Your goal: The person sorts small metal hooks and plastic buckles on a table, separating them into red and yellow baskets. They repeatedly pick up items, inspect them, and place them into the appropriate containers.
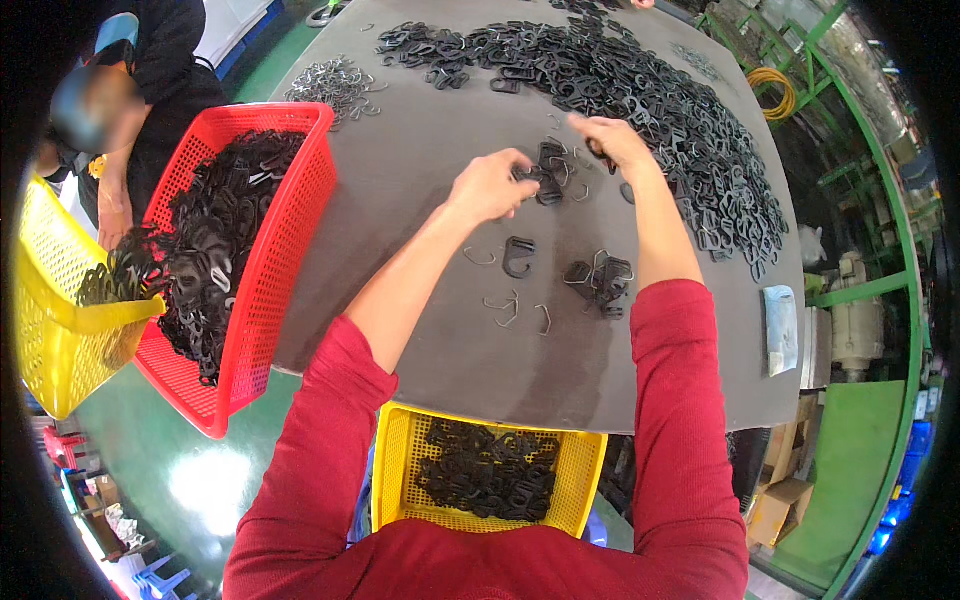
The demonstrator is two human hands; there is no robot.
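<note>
Black hook (597,151) apparently pinched in right hand (622,143). Left fingers curled at hook cluster (551,172) on table (440,350); whether gripped, cannot be told. Hooks judged light, stiff, smooth, hardly fragile; best held by flat body, curved end left free.

Pic's bright w/ glare on grn floor (212,482), soft tbl (430,350) shadow, edges bent.

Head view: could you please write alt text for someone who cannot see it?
A person's left hand is at a small cluster of black hooks on a grey table; the right hand holds a dark piece. A large heap of similar hooks lies beyond, with a red basket at left and a yellow basket at the near edge.
</note>
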